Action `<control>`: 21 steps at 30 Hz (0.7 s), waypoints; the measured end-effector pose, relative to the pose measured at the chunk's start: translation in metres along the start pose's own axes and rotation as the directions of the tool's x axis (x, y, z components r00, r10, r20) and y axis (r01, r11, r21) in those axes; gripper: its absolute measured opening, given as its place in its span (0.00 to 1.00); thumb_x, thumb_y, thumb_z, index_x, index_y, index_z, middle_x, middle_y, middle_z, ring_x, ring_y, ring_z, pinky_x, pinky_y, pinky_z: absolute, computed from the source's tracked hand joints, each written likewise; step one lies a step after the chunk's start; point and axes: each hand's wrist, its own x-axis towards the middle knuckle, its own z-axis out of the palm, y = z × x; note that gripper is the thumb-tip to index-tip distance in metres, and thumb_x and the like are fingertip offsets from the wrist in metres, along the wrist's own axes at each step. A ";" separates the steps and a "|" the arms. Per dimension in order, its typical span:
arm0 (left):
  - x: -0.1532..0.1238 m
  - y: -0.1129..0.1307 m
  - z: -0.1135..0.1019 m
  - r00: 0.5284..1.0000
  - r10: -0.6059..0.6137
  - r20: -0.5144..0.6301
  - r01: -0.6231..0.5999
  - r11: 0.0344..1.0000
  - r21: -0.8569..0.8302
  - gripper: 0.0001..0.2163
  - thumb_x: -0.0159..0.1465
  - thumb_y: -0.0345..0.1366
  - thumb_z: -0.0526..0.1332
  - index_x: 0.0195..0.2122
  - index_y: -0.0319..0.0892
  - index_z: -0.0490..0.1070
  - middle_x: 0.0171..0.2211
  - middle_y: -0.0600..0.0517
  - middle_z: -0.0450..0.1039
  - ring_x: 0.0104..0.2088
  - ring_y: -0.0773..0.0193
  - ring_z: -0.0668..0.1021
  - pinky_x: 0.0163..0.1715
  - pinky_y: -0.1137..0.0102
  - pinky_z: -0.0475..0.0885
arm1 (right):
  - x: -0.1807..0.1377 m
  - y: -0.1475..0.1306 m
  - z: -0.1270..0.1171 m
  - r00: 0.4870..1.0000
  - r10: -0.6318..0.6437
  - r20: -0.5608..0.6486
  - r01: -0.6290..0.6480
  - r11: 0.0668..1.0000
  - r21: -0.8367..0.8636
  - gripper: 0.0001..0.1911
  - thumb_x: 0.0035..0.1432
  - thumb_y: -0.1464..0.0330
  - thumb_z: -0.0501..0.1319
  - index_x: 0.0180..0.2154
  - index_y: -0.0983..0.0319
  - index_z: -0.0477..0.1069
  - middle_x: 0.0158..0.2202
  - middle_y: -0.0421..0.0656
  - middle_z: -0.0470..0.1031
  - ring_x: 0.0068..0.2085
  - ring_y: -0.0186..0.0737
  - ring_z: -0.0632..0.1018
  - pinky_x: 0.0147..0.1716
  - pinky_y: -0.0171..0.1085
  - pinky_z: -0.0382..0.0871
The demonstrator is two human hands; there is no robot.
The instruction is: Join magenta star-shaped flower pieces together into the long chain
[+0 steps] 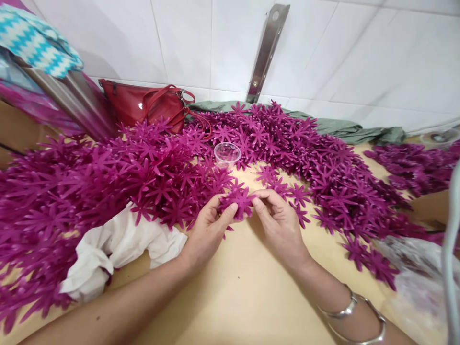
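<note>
Between my two hands is a magenta flower-shaped piece (pixel 241 200) with narrow rounded petals. My left hand (pixel 210 225) pinches its left side, thumb on top and fingers beneath. On the other side, thumb and forefinger of my right hand (pixel 278 223) close on a petal tip. Whether one piece or a small stack is held, I cannot tell. Just beyond my hands lie several loose flower pieces (pixel 275 184) and a clear plastic cup (pixel 227 152). A crumpled white cloth (pixel 122 239) rests by my left forearm.
Large heaps of magenta flower pieces (pixel 125 167) curve around the yellowish tabletop (pixel 244 287). A red handbag (pixel 143 105) leans near the tiled wall, beside a metal bracket (pixel 268 52). Clear plastic bags (pixel 417 273) and a pale upright pole (pixel 450 258) are at right.
</note>
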 end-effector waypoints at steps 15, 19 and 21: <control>0.000 -0.001 0.000 1.000 0.002 -0.025 -0.003 0.999 -0.037 0.11 0.70 0.45 0.64 0.47 0.44 0.72 0.39 0.52 0.81 0.36 0.67 0.81 0.33 0.75 0.72 | 0.000 0.002 -0.001 0.999 0.037 0.016 -0.038 0.998 0.051 0.12 0.71 0.60 0.60 0.35 0.58 0.75 0.35 0.40 0.75 0.38 0.39 0.74 0.43 0.39 0.68; 0.002 -0.002 0.000 0.996 0.013 -0.088 -0.024 0.992 -0.126 0.13 0.69 0.47 0.66 0.46 0.44 0.70 0.39 0.53 0.80 0.34 0.67 0.82 0.31 0.75 0.73 | 0.003 0.006 -0.004 0.990 0.095 -0.105 -0.089 0.994 0.066 0.13 0.69 0.59 0.62 0.33 0.58 0.74 0.31 0.38 0.71 0.35 0.37 0.71 0.40 0.38 0.66; 0.004 -0.004 -0.001 0.987 0.034 -0.158 -0.058 0.987 -0.150 0.14 0.68 0.48 0.67 0.46 0.45 0.69 0.39 0.54 0.79 0.34 0.67 0.83 0.31 0.75 0.74 | 0.005 0.010 -0.004 0.984 0.126 -0.127 -0.114 0.989 0.092 0.10 0.66 0.60 0.64 0.34 0.58 0.74 0.31 0.37 0.72 0.35 0.37 0.71 0.40 0.37 0.66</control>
